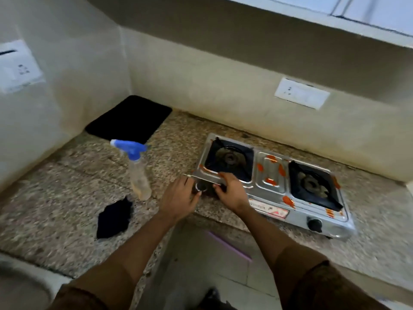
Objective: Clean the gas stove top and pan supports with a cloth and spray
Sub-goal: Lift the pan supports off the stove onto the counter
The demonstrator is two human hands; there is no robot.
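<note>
A: Where do your hands sit right now?

B: Both are at the left front corner of the two-burner gas stove (271, 175). Your left hand (180, 199) is against the stove's left end, fingertips by the left knob (201, 186). Your right hand (231, 190) rests over the front edge of the steel top, just right of that knob — fingers bent onto the metal. The picture is blurred there, so you cannot tell whether either hand truly grips the stove or only touches it.

A: And the stove itself?

B: It lies at an angle on the granite counter (67, 198), its right front corner near the counter's front edge. Orange-red smears dot the steel top. Two black pan supports sit on it, the left pan support (229, 158) and the right pan support (314, 185); the right knob (314, 224) shows on the front.

A: Your cleaning things?

B: The spray bottle (137, 171), blue trigger head on top, stands upright left of the stove. The dark cloth (115, 218) lies crumpled just in front of it, near the counter's front edge. A black mat (129, 119) fills the back left corner.
</note>
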